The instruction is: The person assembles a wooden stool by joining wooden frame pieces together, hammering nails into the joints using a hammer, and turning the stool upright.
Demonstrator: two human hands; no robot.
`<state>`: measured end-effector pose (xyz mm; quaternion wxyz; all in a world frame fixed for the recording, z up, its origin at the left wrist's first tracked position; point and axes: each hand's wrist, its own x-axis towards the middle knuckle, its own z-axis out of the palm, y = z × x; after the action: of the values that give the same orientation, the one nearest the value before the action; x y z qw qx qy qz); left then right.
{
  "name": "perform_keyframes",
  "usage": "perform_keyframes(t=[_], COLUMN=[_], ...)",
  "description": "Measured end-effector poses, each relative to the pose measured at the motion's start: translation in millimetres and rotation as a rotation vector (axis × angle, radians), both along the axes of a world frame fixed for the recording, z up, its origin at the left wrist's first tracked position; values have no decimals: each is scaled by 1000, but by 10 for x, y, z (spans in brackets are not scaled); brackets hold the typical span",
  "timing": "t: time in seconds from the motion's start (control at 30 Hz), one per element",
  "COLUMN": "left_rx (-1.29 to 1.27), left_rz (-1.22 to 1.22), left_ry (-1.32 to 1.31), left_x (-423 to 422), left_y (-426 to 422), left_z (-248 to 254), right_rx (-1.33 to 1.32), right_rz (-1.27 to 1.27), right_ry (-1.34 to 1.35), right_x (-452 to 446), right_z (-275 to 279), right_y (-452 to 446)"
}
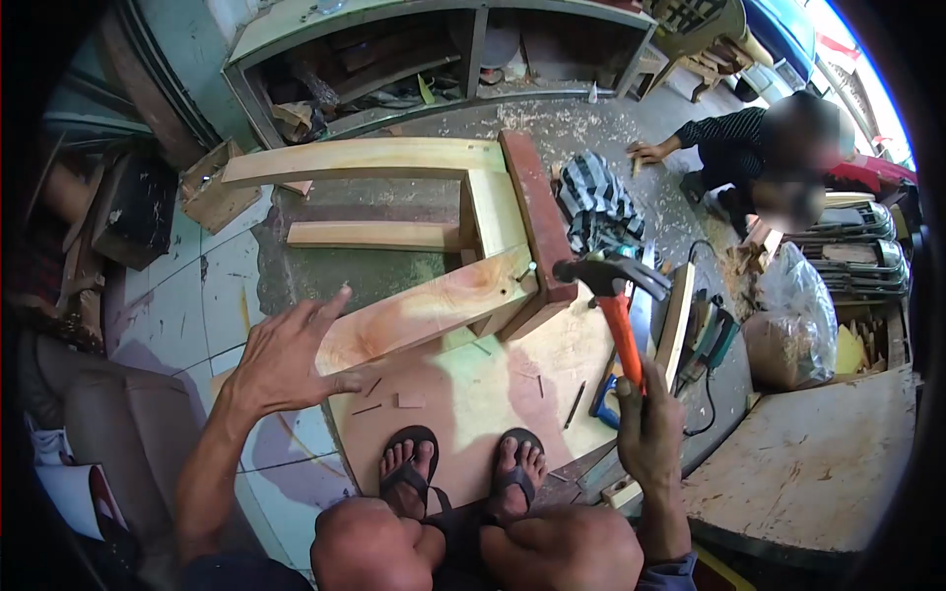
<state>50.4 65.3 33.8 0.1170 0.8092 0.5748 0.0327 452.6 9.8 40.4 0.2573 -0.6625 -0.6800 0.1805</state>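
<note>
My right hand point(650, 428) is wrapped round the orange handle of a claw hammer point(621, 320). The hammer's head is up, near the end of a pale wooden beam and a reddish-brown board point(535, 212). A nail point(530, 271) stands up from the beam's end, just left of the hammer head. My left hand point(291, 355) has its fingers spread, beside the near beam point(414, 310) of the wooden frame; whether it touches the wood is unclear. Loose nails point(367, 409) and a small wood block point(410, 401) lie on the plywood sheet point(463, 379) by my feet.
Another person point(734, 138) crouches at the upper right, one hand on the floor. A striped cloth point(601, 202), a saw with blue handle point(606, 399), a green power tool point(711, 340) and a clear bag point(788, 325) lie to the right. A low cabinet point(365, 118) stands behind.
</note>
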Motion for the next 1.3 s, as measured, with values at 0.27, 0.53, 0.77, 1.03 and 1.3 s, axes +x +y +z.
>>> perform_keyframes(t=[0.27, 0.53, 0.77, 1.03, 1.3], left_rx=[-262, -315, -359, -426, -381], left_rz=[-75, -70, -28, 16, 39], left_ry=[20, 95, 155, 166, 147], left_x=[-149, -96, -55, 101, 190], left_y=[103, 116, 122, 61, -38], left_z=[-17, 159, 163, 204, 114], right_rx=[-24, -30, 308, 51, -81], right_rz=[-41, 9, -29, -134, -168], right_ry=[75, 21, 336, 382, 551], right_x=[-28, 3, 17, 6, 211], right_z=[25, 320, 190, 91, 22], right_y=[17, 61, 69, 156, 265])
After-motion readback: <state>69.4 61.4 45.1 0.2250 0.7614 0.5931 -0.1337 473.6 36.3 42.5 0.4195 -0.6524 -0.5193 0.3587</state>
